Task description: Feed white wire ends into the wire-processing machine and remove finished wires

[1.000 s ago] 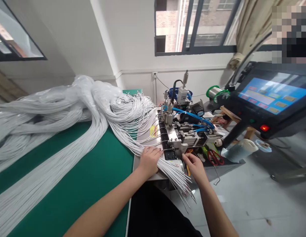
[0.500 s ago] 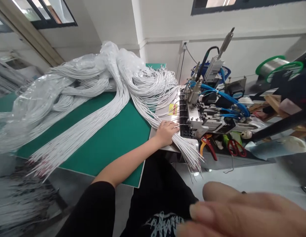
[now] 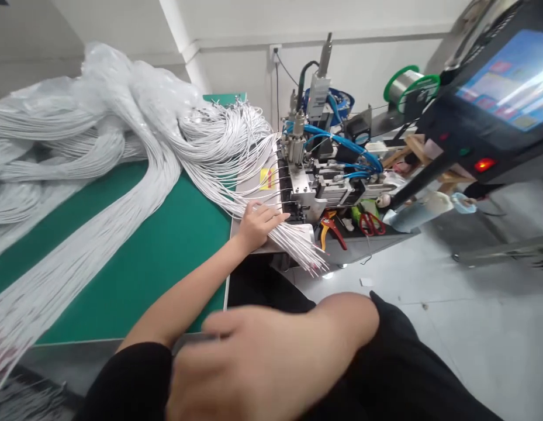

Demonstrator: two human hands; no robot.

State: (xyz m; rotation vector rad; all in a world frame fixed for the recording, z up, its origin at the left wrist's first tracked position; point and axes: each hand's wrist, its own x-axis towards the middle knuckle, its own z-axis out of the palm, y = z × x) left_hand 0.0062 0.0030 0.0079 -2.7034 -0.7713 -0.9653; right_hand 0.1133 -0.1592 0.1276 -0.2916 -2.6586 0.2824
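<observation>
My left hand lies over a bundle of white wires at the edge of the metal plate. Its fingers bend over the strands, and the wire ends fan out past it to the lower right. Just beyond the fingers stands a wire-processing machine, with several single wires running into its black slotted edge. Close to the camera, my right hand is smeared by motion in front of my lap. Its fingers are too blurred to read, and I see nothing in it.
More white wires, partly in clear plastic, lie across the green table mat. Orange-handled pliers and red scissors lie beside the machine. A screen and a wire spool stand to the right.
The view has turned right, bringing the screen into sight. My right hand has swept leftward from the lower right to in front of my lap. My left hand stays on the wires.
</observation>
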